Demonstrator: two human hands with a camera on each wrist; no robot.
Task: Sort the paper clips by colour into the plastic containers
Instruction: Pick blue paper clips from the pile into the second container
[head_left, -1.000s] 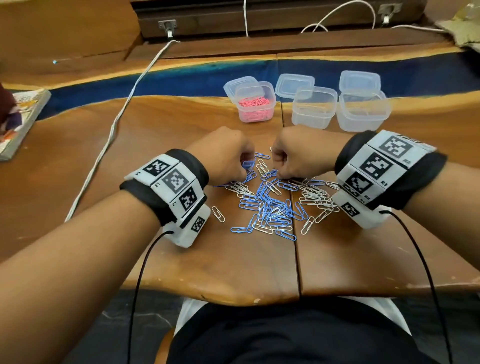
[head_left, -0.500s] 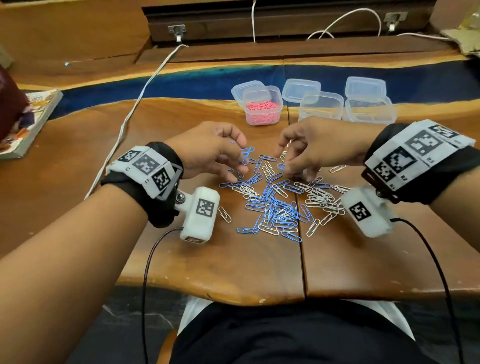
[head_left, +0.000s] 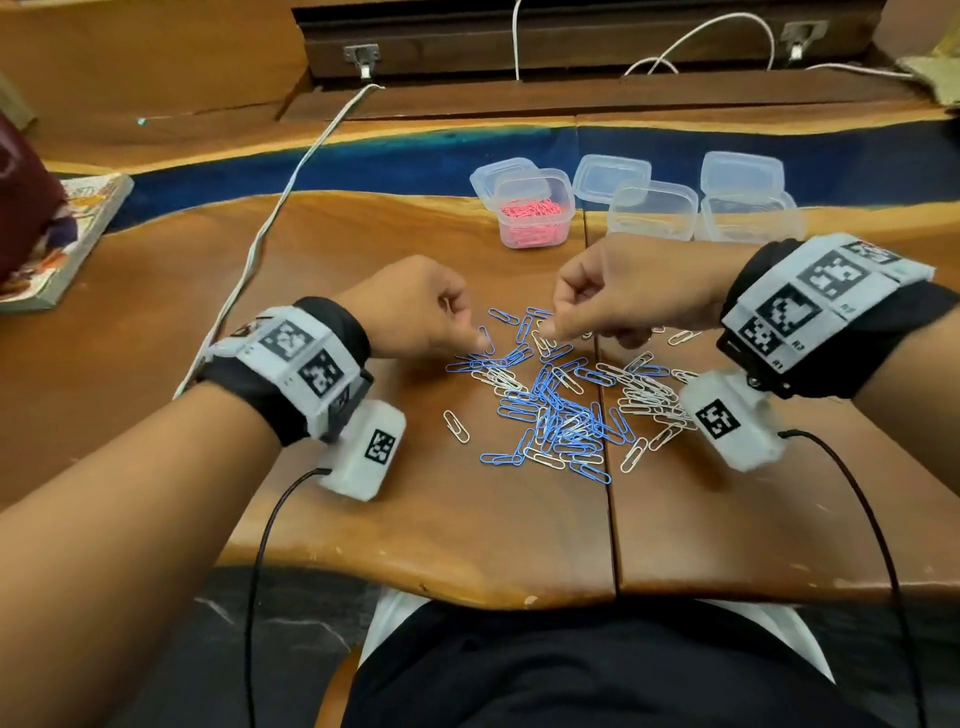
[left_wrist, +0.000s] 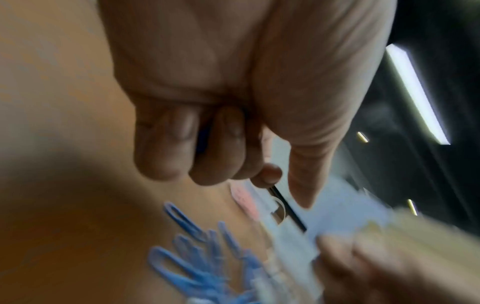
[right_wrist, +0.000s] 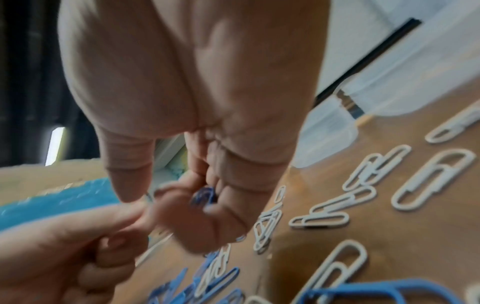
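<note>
Here your left hand (head_left: 415, 312) and right hand (head_left: 613, 291) both curl round gathered blue wire paper clips (right_wrist: 203, 196), hoarding several before one trip; loose clips sit mid-frame, the clear plastic containers (head_left: 652, 210) upper right

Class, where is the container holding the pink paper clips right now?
In the head view, the container of pink clips stands leftmost in the row of tubs, beyond the left hand.

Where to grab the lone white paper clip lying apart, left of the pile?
Pinch the lone white wire paper clip across its long sides from straight above. It lies flat on the wooden table, clear of the blue-and-white pile, so a fingertip grip has room.
</note>
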